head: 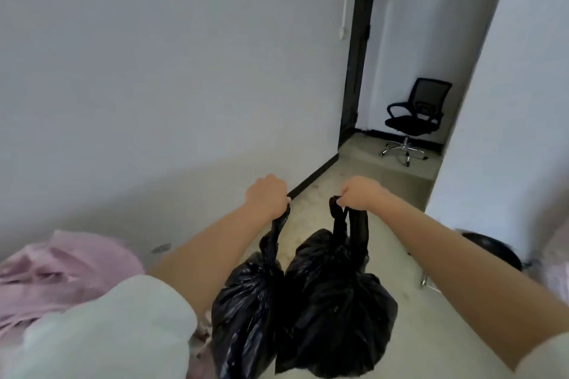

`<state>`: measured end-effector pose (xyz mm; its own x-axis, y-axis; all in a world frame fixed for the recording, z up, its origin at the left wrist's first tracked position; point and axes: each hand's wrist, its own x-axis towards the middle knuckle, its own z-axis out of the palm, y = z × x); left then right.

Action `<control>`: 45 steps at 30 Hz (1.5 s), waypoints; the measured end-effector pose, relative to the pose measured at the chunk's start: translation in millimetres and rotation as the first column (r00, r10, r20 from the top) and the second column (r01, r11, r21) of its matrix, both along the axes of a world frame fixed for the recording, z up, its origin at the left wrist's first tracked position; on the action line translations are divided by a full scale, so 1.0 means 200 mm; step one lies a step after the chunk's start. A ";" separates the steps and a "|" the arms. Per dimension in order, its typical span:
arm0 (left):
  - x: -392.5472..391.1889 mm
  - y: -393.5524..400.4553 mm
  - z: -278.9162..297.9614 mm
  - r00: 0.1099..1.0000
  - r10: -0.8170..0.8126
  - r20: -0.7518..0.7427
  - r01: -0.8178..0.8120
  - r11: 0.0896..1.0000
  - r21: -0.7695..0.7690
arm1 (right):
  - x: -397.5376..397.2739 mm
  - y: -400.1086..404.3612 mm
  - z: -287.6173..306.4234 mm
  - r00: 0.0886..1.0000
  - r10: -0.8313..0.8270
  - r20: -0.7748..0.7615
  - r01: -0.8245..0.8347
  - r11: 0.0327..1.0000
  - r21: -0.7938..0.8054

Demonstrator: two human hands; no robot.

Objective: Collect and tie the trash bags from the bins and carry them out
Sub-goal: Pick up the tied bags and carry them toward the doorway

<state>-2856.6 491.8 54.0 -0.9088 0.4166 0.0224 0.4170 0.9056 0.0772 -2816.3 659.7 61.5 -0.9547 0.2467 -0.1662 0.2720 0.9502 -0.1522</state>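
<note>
Since both black bags hang soft and crinkly clear of the floor, my left hand (267,196) clenches the left bag (243,311) by its twisted neck while my right hand (361,192) grips the right bag (335,301) by its handle loops, both seemingly light

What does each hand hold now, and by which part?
The left hand grips the twisted neck of one black trash bag. The right hand grips the handle loops of the other black trash bag.

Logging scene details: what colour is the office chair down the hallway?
Black, with a chrome base: the office chair, head view.
</note>
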 end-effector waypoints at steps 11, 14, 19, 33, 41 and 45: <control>-1.48 0.83 -0.10 0.997 0.004 -0.077 -0.009 0.998 -0.067 | -1.43 0.79 -0.10 0.968 -0.004 -0.251 0.015 0.999 0.043; -1.88 1.09 -0.12 0.997 0.063 -0.044 -0.066 0.995 -0.069 | -1.85 1.06 -0.14 0.956 0.065 -0.288 -0.054 0.998 0.045; -2.53 1.51 -0.10 0.993 0.116 -0.003 -0.115 0.990 -0.080 | -2.49 1.49 -0.12 0.946 0.102 -0.307 -0.096 0.995 0.035; -4.30 2.67 -0.42 0.985 0.072 0.154 -0.058 0.994 -0.092 | -4.27 2.75 -0.37 0.992 0.088 -0.088 -0.093 0.995 -0.048; -5.17 3.29 -0.70 0.945 0.151 0.289 -0.131 0.987 -0.089 | -5.17 3.41 -0.61 0.993 0.121 0.004 -0.120 0.992 -0.047; -5.58 3.61 -0.91 0.887 0.275 0.371 -0.256 0.961 -0.101 | -5.67 3.74 -0.82 0.972 0.232 0.028 -0.230 0.972 -0.054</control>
